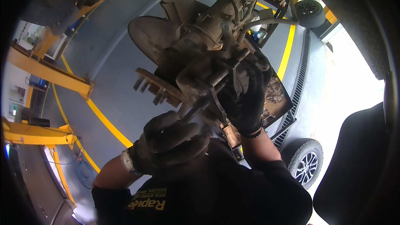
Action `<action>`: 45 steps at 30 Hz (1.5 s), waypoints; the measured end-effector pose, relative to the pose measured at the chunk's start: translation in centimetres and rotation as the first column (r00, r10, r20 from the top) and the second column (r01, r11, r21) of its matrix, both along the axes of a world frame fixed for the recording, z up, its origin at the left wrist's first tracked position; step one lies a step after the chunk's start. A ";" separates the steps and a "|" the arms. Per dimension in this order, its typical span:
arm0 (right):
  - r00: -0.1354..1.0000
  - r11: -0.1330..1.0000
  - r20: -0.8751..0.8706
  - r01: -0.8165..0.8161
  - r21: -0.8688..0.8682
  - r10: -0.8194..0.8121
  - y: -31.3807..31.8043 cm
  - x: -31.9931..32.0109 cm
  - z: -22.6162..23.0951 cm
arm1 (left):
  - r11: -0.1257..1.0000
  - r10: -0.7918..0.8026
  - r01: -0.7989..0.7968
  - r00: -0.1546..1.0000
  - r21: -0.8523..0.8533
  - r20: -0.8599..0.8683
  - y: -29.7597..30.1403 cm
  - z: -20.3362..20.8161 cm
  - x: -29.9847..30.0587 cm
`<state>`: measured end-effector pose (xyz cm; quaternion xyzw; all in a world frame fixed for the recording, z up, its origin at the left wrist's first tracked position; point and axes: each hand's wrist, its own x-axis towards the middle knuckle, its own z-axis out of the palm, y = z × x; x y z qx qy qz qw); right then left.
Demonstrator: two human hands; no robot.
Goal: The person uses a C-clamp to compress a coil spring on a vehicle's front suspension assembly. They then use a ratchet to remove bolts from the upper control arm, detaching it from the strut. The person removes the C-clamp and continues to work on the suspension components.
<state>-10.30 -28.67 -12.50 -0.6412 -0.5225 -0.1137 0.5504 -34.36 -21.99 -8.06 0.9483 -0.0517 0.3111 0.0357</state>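
My left hand (177, 139), in a black glove with a watch at the wrist, has its fingers curled around the lower end of a threaded rod (195, 111). The rod slants up and right toward a dirty metal part that looks like a brake caliper (200, 77). Against the right side of that part, my gloved right hand (246, 98) is closed, its fingertips partly hidden. A thin bent metal strip (217, 103) runs between the two hands. Left of the caliper, a rusty wheel hub (160, 88) points its studs downward.
Axle and suspension parts (204, 33) hang above my hands. Below at the right stands a cart (277, 100) holding dirty parts. Wheels rest on the floor at the lower right (308, 164) and upper right (309, 12). Yellow lift arms (50, 71) reach in from the left.
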 end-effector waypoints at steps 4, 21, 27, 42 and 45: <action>1.000 1.000 0.031 0.005 -0.021 -0.004 0.0 -0.1 -0.2 | 0.978 0.208 -0.204 0.936 -0.043 0.284 0.5 -1.3 0.2; 1.000 0.999 0.021 -0.007 0.040 0.006 -0.3 0.6 -0.9 | 0.637 0.159 -0.208 0.978 -0.742 -0.137 -1.1 -1.0 0.2; 0.994 0.998 0.096 -0.055 0.001 0.055 -0.6 1.6 -1.2 | 0.256 -0.026 -0.393 0.911 -0.883 -0.412 -1.6 0.0 0.3; 0.992 0.988 0.033 -0.128 0.084 0.125 -0.2 1.7 -1.6 | 0.629 0.319 -0.082 0.934 -0.773 0.161 -4.5 -1.1 2.2; 0.992 0.996 0.099 -0.079 0.046 0.074 -0.3 1.9 -1.6 | 0.759 0.303 -0.140 0.940 -0.636 0.155 -4.4 -0.5 2.6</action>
